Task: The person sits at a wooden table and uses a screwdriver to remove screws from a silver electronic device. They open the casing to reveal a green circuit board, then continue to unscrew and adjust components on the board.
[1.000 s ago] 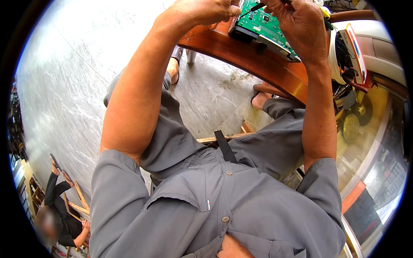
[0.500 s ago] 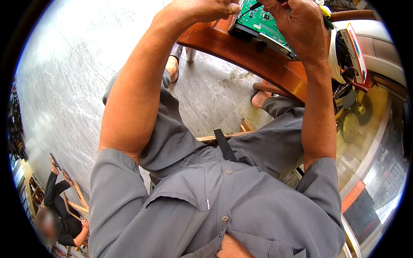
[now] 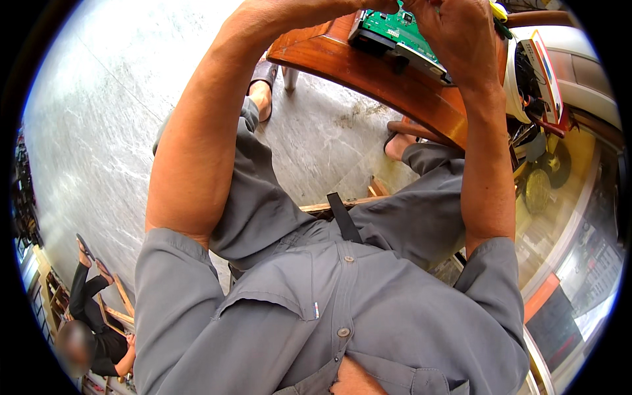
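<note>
A green circuit board (image 3: 380,26) lies on a brown wooden table (image 3: 316,47), with a dark part and a pale metal strip along its near edge. My right hand (image 3: 457,39) is over the board's right side, its fingers bent and closed near the top edge of the view. What they pinch is hidden. My left hand (image 3: 378,4) reaches across the board's far side toward the right fingertips. The upper edge cuts off most of it, so its fingers cannot be made out.
Right of the table, a white container (image 3: 517,82) holds dark cables and a red-and-white box (image 3: 545,79). A yellow-handled tool (image 3: 500,12) lies beyond my right hand. Another person (image 3: 99,316) sits at the lower left. A wooden stool edge (image 3: 316,207) shows between my legs.
My left hand has moved right, over the board toward my right fingers. The thin dark tool tip seen near the right fingers before no longer shows clearly. The right hand has barely shifted.
</note>
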`<control>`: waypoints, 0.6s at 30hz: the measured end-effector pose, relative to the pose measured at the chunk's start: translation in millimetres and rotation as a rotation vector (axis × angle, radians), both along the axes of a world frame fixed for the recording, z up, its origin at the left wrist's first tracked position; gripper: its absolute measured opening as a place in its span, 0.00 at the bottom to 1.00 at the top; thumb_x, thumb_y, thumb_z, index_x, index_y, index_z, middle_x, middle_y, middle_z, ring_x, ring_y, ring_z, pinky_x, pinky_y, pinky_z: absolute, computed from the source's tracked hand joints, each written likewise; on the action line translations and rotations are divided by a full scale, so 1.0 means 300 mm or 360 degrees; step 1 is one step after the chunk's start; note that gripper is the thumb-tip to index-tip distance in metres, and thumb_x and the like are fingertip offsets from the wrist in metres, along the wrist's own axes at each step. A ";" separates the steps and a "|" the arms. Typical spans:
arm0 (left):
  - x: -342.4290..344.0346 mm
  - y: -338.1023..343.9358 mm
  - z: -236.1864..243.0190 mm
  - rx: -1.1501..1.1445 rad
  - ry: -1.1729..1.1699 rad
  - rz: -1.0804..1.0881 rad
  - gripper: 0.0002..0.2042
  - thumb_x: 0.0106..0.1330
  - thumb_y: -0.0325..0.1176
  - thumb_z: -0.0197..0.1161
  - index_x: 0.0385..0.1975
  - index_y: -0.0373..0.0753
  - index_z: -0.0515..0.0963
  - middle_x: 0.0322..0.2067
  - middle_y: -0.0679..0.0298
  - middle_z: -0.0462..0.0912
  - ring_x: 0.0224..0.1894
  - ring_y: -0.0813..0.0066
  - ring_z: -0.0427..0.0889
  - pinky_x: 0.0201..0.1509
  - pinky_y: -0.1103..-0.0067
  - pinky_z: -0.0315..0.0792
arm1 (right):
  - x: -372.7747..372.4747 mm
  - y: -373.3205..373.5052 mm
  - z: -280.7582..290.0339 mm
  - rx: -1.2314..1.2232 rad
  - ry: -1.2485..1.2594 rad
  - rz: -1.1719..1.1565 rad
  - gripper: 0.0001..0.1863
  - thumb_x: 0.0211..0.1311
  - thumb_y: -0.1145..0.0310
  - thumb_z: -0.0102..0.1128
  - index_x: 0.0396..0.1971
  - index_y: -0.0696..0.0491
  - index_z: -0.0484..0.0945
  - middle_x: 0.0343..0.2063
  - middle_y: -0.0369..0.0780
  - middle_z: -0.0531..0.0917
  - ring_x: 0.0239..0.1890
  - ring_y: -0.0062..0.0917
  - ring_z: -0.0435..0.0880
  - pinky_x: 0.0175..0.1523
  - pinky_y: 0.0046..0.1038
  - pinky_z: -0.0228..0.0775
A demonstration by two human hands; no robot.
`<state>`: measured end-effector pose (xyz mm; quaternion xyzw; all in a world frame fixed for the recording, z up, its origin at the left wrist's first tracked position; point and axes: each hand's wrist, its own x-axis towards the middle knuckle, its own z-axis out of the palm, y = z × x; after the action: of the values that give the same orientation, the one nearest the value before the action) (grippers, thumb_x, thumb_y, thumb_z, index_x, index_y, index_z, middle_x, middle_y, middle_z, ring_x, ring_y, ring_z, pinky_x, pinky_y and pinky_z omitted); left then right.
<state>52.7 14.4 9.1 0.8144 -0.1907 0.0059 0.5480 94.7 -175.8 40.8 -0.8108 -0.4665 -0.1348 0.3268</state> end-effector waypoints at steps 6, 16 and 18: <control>0.001 -0.001 0.008 0.0182 -0.0170 0.0040 0.09 0.70 0.33 0.66 0.38 0.32 0.82 0.24 0.59 0.81 0.29 0.76 0.74 0.41 0.71 0.74 | 0.011 0.001 -0.001 0.0014 0.0159 -0.0023 0.14 0.73 0.63 0.64 0.35 0.60 0.81 0.24 0.44 0.85 0.26 0.26 0.84 0.31 0.29 0.75; 0.023 0.014 -0.034 0.0047 -0.0196 -0.0065 0.08 0.68 0.30 0.65 0.36 0.31 0.82 0.23 0.55 0.78 0.28 0.72 0.74 0.40 0.72 0.73 | -0.018 0.010 0.027 0.0027 0.0195 -0.0066 0.16 0.74 0.62 0.62 0.32 0.61 0.81 0.20 0.40 0.81 0.22 0.22 0.81 0.29 0.29 0.72; 0.027 0.020 -0.044 0.0096 -0.0272 -0.0072 0.08 0.68 0.30 0.64 0.37 0.31 0.82 0.24 0.55 0.79 0.28 0.72 0.75 0.40 0.72 0.73 | -0.011 -0.001 0.049 -0.0179 0.0126 -0.0163 0.18 0.73 0.59 0.63 0.32 0.61 0.81 0.20 0.44 0.81 0.21 0.28 0.82 0.28 0.33 0.72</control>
<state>60.8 20.3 -4.2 0.8226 -0.2551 0.0572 0.5049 91.5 -176.0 55.6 -0.8554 -0.4178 -0.0927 0.2917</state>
